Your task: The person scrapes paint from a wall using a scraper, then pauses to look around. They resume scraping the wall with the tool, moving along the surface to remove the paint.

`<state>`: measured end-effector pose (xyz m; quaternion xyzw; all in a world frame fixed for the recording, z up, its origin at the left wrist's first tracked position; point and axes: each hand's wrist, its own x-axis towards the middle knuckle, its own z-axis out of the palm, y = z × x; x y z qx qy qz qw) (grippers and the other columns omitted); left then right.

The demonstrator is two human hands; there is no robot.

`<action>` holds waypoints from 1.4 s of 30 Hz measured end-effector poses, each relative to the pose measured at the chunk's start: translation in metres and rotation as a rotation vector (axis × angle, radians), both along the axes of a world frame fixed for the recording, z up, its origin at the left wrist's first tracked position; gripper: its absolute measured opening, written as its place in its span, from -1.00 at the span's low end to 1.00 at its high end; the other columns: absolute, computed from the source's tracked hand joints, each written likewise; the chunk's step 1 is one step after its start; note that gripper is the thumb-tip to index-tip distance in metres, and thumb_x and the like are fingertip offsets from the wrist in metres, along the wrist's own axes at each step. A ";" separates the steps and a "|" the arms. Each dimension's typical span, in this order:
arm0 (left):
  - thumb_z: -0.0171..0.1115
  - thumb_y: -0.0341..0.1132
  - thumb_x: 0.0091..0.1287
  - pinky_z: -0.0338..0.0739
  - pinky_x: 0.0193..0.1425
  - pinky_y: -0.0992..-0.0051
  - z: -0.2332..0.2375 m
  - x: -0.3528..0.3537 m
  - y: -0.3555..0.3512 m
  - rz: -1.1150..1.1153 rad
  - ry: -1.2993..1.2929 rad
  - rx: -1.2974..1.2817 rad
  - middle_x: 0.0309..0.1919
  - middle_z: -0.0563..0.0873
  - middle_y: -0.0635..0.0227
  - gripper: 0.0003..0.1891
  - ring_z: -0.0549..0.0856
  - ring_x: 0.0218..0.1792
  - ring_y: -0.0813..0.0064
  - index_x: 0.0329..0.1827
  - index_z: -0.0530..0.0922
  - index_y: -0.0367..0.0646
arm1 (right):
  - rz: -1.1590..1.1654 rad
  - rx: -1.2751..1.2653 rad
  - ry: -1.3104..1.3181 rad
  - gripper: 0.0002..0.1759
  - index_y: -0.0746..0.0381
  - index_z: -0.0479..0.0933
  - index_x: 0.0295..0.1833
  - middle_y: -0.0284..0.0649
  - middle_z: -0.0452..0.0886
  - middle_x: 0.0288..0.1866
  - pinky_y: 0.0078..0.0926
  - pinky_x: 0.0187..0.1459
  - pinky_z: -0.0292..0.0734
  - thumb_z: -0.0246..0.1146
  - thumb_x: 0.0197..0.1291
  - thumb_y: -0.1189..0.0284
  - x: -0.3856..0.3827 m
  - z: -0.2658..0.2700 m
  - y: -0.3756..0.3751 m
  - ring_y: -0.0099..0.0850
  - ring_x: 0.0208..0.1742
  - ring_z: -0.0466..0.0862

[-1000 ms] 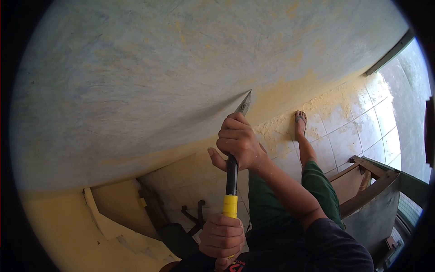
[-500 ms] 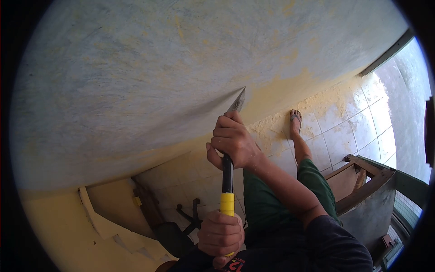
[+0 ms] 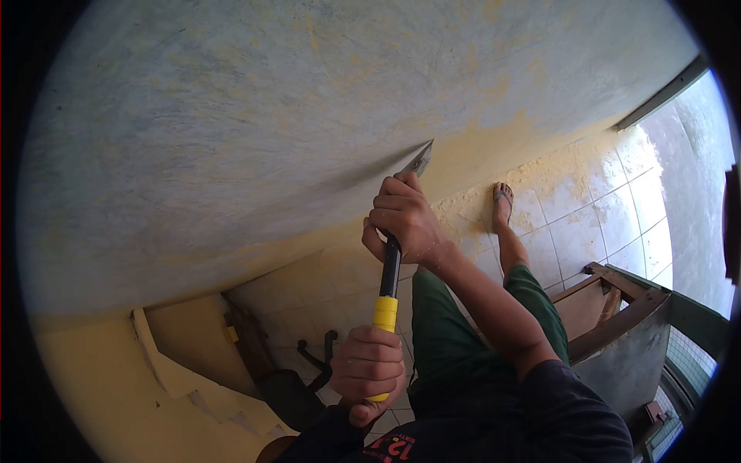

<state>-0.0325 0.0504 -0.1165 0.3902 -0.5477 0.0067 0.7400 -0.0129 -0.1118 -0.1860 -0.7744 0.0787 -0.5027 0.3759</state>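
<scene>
A long-handled scraper (image 3: 391, 274) with a black shaft, a yellow grip and a metal blade slants up from my body. Its blade tip touches the wall (image 3: 231, 139), at the border between grey-white paint and a yellowish patch. My right hand (image 3: 405, 217) is wrapped round the upper shaft, just below the blade. Lower down, my left hand (image 3: 368, 369) is closed round the yellow grip. Part of the shaft is hidden behind my right fingers.
Yellow flakes (image 3: 532, 174) lie along the wall's foot on the white floor tiles (image 3: 571, 235), near my sandalled foot (image 3: 502, 204). A wooden-framed piece of furniture (image 3: 625, 324) stands at the right. A dark chair (image 3: 293, 393) is at lower left.
The scraper's blade has slid a little up and to the right along the wall, my right hand moving with it. My left hand has shifted slightly up and left.
</scene>
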 end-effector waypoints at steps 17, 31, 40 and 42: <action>-0.12 0.00 0.27 0.29 -0.42 0.32 -0.009 -0.096 0.057 -0.086 0.203 0.212 -0.82 0.19 0.43 -0.57 0.24 -0.73 0.48 -0.68 0.23 -0.09 | -0.843 1.505 0.201 -0.66 0.35 0.69 -0.07 -0.29 0.67 -0.32 -0.54 -0.33 0.53 0.32 0.40 0.24 -0.524 -0.112 0.100 -0.55 -0.38 0.63; -0.10 -0.05 0.19 0.25 -0.28 0.26 0.014 -0.112 0.058 -0.130 0.340 0.217 -0.75 0.12 0.43 -0.65 0.13 -0.66 0.51 -0.64 0.17 -0.07 | -2.103 1.395 -0.863 -0.74 0.29 0.59 -0.26 -0.28 0.70 -0.36 -0.63 -0.47 0.68 0.34 0.42 0.33 -0.895 -0.137 0.263 -0.46 -0.43 0.71; -0.09 0.00 0.22 0.16 -0.28 0.28 0.016 -0.127 0.061 -0.072 0.397 0.171 -0.71 0.12 0.44 -0.63 0.11 -0.61 0.50 -0.61 0.18 -0.05 | -1.821 1.451 -0.739 -0.60 0.24 0.53 -0.26 -0.23 0.67 -0.40 -0.49 -0.45 0.64 0.27 0.45 0.11 -0.993 -0.187 0.260 -0.40 -0.53 0.64; -0.13 -0.01 0.29 0.16 -0.29 0.30 0.028 -0.139 0.058 -0.067 0.314 0.212 -0.73 0.16 0.45 -0.61 0.15 -0.62 0.51 -0.61 0.22 -0.05 | -1.808 1.533 -0.665 -0.55 0.17 0.55 -0.37 -0.28 0.66 -0.51 -0.50 -0.43 0.61 0.25 0.41 0.02 -1.022 -0.197 0.256 -0.42 -0.55 0.63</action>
